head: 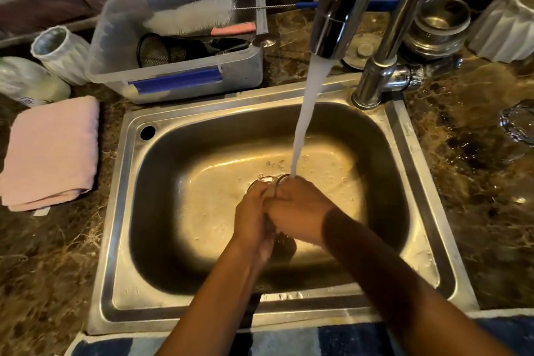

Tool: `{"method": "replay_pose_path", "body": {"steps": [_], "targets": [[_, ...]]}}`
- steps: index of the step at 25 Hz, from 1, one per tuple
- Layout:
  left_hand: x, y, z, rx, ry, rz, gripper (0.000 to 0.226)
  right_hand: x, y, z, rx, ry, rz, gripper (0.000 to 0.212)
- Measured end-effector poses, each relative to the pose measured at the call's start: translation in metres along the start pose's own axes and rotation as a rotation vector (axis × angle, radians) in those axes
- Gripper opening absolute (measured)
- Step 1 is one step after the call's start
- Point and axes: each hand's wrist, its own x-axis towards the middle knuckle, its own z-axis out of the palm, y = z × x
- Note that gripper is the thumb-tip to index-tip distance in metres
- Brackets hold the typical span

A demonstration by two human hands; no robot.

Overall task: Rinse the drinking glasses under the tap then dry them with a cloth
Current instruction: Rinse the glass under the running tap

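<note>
Pink cloth (50,150) folded at nine o'clock on counter, waiting. Steel sink (124,211) in middle. My left hand (252,218) wrapped round glass (267,182), low in sink. Water (306,121) from tap (344,3) at twelve o'clock hits rim. My right hand (299,211) closed on glass too. Best: turn glass slowly, let water run inside, hold firm, slippery.

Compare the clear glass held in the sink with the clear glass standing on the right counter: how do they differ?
The clear glass in the sink is gripped by both hands, left hand and right hand, under the running water stream; the clear glass on the dark marble counter stands alone, untouched and away from the stream. Both are transparent.
</note>
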Motion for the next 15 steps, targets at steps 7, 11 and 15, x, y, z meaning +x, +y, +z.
{"method": "replay_pose_path", "body": {"steps": [7,11,15], "targets": [[-0.003,-0.002,0.001,0.067,0.207,0.138,0.035,0.004,0.007,0.004,0.599,0.112,0.327,0.017],[0.001,0.013,0.000,-0.071,0.056,-0.132,0.019,-0.009,0.019,0.014,-0.313,0.290,-0.272,0.043],[0.004,0.027,-0.009,-0.102,-0.131,-0.386,0.030,-0.006,0.023,-0.005,-0.422,-0.057,-0.404,0.044]]}}
